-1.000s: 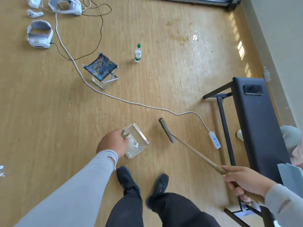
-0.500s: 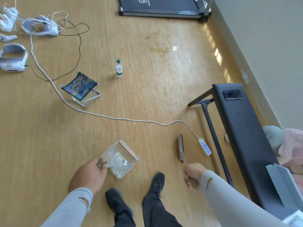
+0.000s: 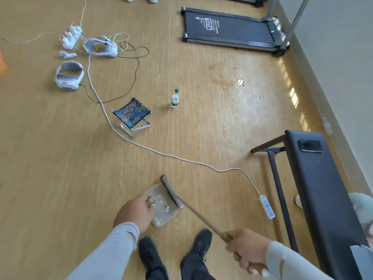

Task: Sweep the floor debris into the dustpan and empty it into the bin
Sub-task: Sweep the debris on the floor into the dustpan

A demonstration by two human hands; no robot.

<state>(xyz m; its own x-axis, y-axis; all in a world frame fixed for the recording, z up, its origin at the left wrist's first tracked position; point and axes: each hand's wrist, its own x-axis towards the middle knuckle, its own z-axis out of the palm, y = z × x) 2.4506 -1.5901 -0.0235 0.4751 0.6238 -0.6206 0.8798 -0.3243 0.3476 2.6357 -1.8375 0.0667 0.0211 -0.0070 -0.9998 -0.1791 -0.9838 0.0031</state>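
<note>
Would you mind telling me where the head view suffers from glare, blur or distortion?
In the head view, daylight washes out the floor beside the bench in a pale sheen; sunlit patches line the wall base; the left hand and dustpan look slightly soft; the treadmill and wall lean from wide-angle distortion.

I see a wood-grain floor with sunlit patches beside the grey wall, a black treadmill ahead and a black table at right.
</note>
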